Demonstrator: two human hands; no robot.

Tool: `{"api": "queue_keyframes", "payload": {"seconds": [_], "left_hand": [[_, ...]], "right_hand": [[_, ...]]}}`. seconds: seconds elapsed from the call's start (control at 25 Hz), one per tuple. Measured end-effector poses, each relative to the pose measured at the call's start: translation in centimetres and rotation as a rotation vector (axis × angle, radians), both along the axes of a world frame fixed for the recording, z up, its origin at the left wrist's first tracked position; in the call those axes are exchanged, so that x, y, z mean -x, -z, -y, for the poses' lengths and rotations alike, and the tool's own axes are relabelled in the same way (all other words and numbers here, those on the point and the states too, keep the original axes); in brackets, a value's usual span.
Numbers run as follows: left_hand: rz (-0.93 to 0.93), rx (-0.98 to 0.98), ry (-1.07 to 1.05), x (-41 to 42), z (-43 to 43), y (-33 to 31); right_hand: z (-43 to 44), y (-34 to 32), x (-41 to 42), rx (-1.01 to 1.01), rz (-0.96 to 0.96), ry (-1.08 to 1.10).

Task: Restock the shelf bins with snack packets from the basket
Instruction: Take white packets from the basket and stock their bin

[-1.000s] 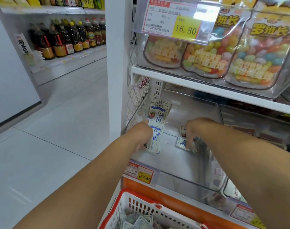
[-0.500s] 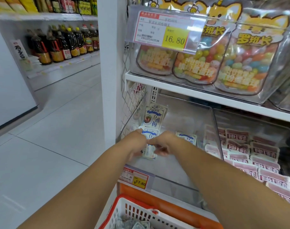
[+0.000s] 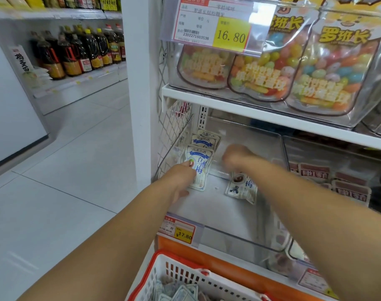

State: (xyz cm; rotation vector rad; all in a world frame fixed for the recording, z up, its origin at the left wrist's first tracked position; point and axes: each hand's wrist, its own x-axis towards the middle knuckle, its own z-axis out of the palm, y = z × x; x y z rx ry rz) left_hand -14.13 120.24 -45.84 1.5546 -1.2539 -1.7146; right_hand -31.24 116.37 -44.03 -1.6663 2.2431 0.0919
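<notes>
At frame centre-left, an upright white packet (image 3: 198, 168) is steadied by the left hand (image 3: 182, 178), its long axis vertical. Right of it, a loose packet (image 3: 241, 187) lies flat just below the blurred right hand (image 3: 236, 156), whose grip cannot be told.

The head camera is looking forward and down from close above the arms. It is facing the clear shelf bin (image 3: 239, 213) at twelve o'clock, the basket (image 3: 163, 270) lying at six.

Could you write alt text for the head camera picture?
Two bare hands reach into a clear shelf bin: the left hand touches an upright white snack packet, the blurred right hand hovers above another packet lying flat.
</notes>
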Motion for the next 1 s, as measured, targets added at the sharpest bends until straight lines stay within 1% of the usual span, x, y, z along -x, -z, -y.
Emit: {"api": "queue_keyframes", "payload": {"seconds": [0.08, 0.12, 0.16, 0.2, 0.28, 0.36, 0.4, 0.44, 0.48, 0.52, 0.6, 0.64, 0.68, 0.76, 0.88, 0.96, 1.0], "left_hand": [[0.006, -0.006, -0.007, 0.0, 0.0, -0.2], [-0.004, -0.013, -0.008, 0.0, 0.0, -0.2], [-0.014, -0.024, -0.008, -0.1, 0.0, -0.2], [-0.019, -0.039, -0.001, -0.1, 0.0, -0.1], [-0.048, -0.055, -0.005, -0.1, -0.1, -0.3], [-0.076, -0.071, -0.014, -0.1, -0.4, -0.7], [-0.071, -0.070, -0.010, -0.2, -0.4, -0.8], [-0.061, -0.066, -0.009, -0.3, -0.2, -0.7], [-0.054, -0.063, -0.008, -0.3, -0.3, -0.9], [-0.053, -0.057, -0.006, -0.4, -0.3, -1.0], [-0.085, -0.043, -0.017, -0.3, -0.5, -1.3], [-0.088, -0.030, -0.021, -0.3, -0.8, -1.6], [-0.045, -0.006, -0.016, -0.4, -1.1, -1.9], [0.121, 0.071, 0.019, -0.8, -2.4, -3.1], [0.339, 0.245, 0.137, -1.6, -3.9, -3.8], [0.454, 0.299, 0.258, -1.8, -4.1, -3.9], [0.511, 0.285, 0.335, -1.7, -4.0, -3.8]], "right_hand": [[0.0, -1.5, 1.4, -0.253, -0.310, -0.119], [-0.5, -1.7, 1.8, -0.394, -0.397, -0.158], [-1.0, -1.5, 1.8, -0.484, -0.414, -0.172], [-1.5, -1.3, 1.8, -0.525, -0.412, -0.176], [-1.8, -1.3, 1.9, -0.530, -0.381, -0.164], [-2.4, -1.5, 1.5, -0.476, -0.375, -0.133], [-2.5, -1.7, 1.4, -0.419, -0.366, -0.138], [-2.7, -2.0, 1.0, -0.353, -0.311, -0.145], [-2.9, -2.0, 0.6, -0.279, -0.174, -0.142], [-3.3, -2.0, 0.2, -0.224, 0.052, -0.098], [-4.1, -1.3, -1.7, -0.134, 0.544, 0.068], [-4.2, -0.8, -2.9, -0.080, 0.676, 0.148], [-3.9, 0.0, -4.0, -0.020, 0.688, 0.190], [-3.5, 1.6, -5.8, 0.094, 0.646, 0.221], [-3.0, 3.5, -6.1, 0.228, 0.711, 0.359], [-3.3, 4.4, -5.8, 0.189, 0.739, 0.402], [-3.5, 4.8, -5.7, 0.160, 0.785, 0.401]]}}
